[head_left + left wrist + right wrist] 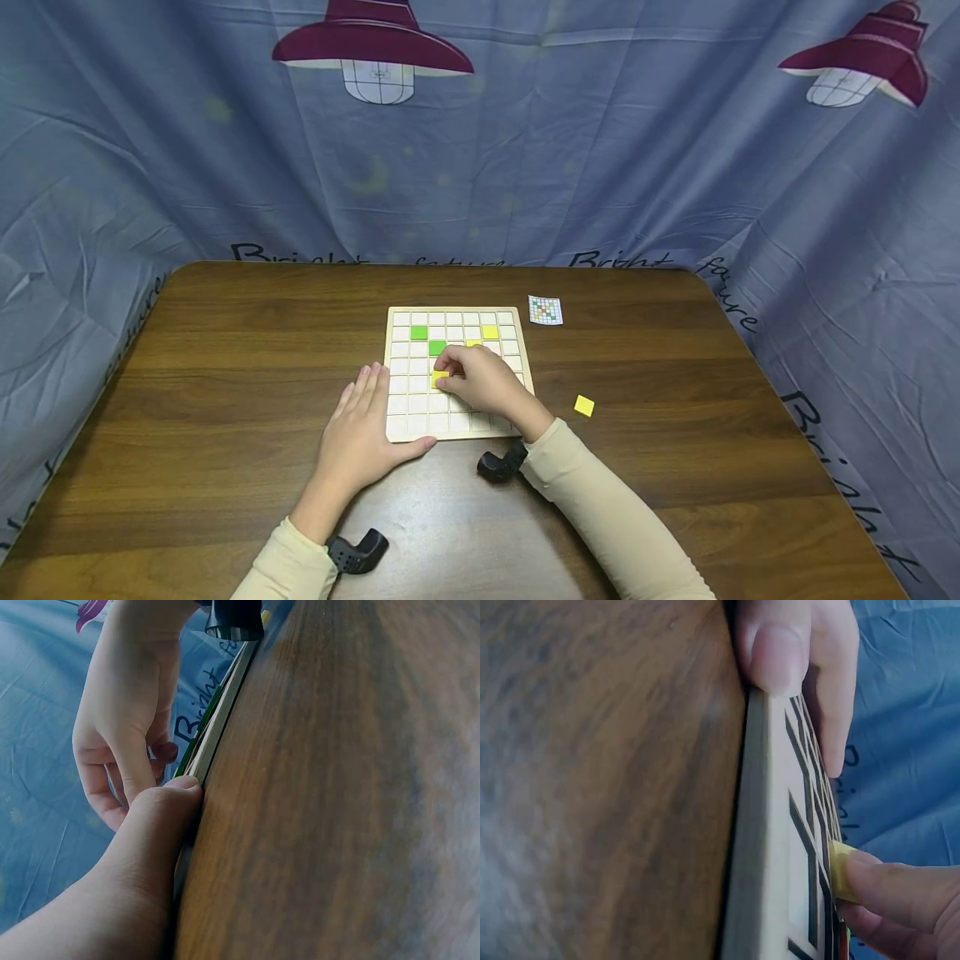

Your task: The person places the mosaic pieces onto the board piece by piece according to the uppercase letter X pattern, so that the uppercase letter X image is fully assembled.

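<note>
A square wooden grid board (407,422) with pale cells lies on the table. My left hand (356,442) lies with straight fingers along its left edge, the thumb touching the near edge. Over the middle of the board, my right hand (486,382) pinches a yellow square tile (440,380) between thumb and fingers. The right wrist view shows this tile (840,861) tilted up against the grid. Two green tiles (419,332) sit in cells toward the upper left. A yellow tile (490,332) sits at upper right, and another (473,342) is partly hidden by the right hand.
One loose yellow tile (584,406) lies on the brown table (660,467) right of the board. A small printed pattern card (545,311) is beyond the board's far right corner. Blue curtains (510,167) surround the back and sides. Black wrist devices (360,552) are worn on both wrists.
</note>
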A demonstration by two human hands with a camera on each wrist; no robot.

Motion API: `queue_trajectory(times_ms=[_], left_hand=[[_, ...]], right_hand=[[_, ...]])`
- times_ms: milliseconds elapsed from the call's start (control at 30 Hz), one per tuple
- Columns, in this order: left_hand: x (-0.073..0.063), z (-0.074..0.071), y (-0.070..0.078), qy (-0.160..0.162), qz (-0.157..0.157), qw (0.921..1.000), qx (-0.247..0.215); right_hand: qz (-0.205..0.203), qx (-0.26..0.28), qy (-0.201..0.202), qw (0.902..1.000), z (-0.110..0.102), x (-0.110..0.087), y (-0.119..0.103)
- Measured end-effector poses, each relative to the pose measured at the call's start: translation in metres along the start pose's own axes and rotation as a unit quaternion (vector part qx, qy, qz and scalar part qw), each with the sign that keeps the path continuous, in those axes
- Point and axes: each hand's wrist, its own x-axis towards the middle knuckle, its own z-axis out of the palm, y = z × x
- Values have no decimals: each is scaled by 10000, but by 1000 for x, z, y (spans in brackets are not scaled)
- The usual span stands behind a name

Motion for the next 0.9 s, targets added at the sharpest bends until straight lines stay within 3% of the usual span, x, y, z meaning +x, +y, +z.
queue_trajectory(times_ms=[900], left_hand=[[0,1,1,-1,-34,10000,13]], right_hand=[[-440,-700,-8,9966,2,-7,-2]])
